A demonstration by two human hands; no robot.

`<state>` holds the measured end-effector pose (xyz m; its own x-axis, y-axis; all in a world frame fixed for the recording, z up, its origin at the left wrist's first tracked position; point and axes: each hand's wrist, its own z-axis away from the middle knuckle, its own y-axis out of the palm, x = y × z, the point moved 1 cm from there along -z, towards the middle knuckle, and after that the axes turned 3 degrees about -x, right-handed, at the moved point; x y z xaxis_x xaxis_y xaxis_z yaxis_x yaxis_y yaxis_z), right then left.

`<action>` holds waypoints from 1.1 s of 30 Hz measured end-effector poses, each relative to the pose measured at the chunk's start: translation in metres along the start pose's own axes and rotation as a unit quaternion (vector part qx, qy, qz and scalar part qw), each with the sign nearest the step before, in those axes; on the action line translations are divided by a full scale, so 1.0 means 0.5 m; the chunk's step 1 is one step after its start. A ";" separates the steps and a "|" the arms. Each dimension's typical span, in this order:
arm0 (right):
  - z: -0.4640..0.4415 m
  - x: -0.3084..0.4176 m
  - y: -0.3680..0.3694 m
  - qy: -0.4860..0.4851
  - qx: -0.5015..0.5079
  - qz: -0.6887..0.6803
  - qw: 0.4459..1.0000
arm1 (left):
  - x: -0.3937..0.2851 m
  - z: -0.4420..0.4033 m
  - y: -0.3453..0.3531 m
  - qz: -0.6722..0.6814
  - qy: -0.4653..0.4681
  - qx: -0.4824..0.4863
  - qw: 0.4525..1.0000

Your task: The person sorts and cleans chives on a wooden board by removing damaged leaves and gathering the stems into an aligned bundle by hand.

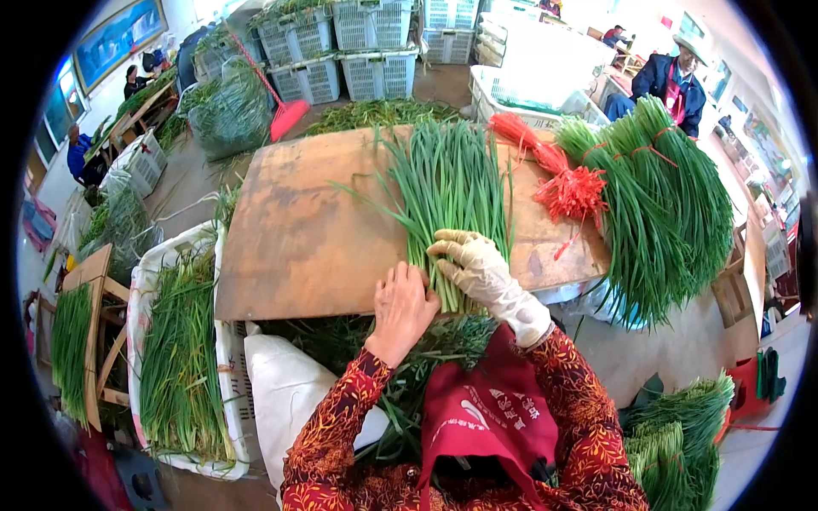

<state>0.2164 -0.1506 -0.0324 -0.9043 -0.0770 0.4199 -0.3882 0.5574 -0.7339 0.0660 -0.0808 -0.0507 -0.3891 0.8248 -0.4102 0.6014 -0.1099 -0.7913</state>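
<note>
A loose bunch of garlic chives [452, 183] lies on the wooden board [298, 221], its leaves spread toward the far edge and its stems toward me. My right hand [486, 272], in a pale glove, is closed over the lower part of the bunch from the right. Against the left side of the stems, my bare left hand [400, 311] has its fingers curled in on them at the board's near edge; its fingertips are partly hidden. Red plastic ties [571, 192] lie in a bundle right of the chives. Tied chive bunches [665, 204] are piled at the board's right end.
Left of the board stands a white crate [234, 426] of chives. A white sack [294, 400] lies below the board. More bunches [682, 443] are at lower right. Stacked crates [375, 77], a red broom [288, 117] and a seated person [669, 85] are farther back.
</note>
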 end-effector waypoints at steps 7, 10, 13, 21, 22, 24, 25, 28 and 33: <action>0.006 -0.011 0.004 0.026 0.018 -0.011 0.999 | -0.020 0.050 -0.023 0.033 -0.010 0.008 0.999; 0.004 -0.008 -0.040 0.078 -0.007 -0.119 0.990 | -0.005 0.050 -0.059 0.184 -0.095 0.049 0.977; 0.038 -0.043 -0.119 0.148 -0.107 -0.110 0.977 | 0.053 0.018 -0.077 0.251 -0.127 0.010 0.960; 0.121 -0.086 -0.073 0.275 -0.015 0.044 0.960 | 0.019 -0.106 0.060 0.262 -0.169 0.083 0.947; 0.113 -0.078 -0.069 0.290 -0.013 0.054 0.955 | 0.009 -0.104 0.071 0.260 -0.147 0.078 0.951; 0.095 -0.064 -0.067 0.311 -0.003 0.066 0.948 | 0.009 -0.100 0.079 0.269 -0.116 0.071 0.953; 0.095 -0.073 -0.064 0.307 -0.003 0.046 0.950 | 0.009 -0.099 0.079 0.272 -0.101 0.068 0.955; 0.086 -0.081 -0.073 0.317 0.009 -0.019 0.948 | 0.008 -0.087 0.077 0.295 -0.100 0.088 0.946; 0.110 -0.110 -0.097 0.326 -0.013 -0.167 0.930 | -0.038 -0.054 0.096 0.292 -0.079 0.076 0.950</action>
<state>0.2752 -0.2188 -0.0491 -0.4306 0.2649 0.8628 -0.6159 0.6125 -0.4955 0.1211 -0.0868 -0.0687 -0.1269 0.5063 -0.8530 0.6439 -0.6121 -0.4591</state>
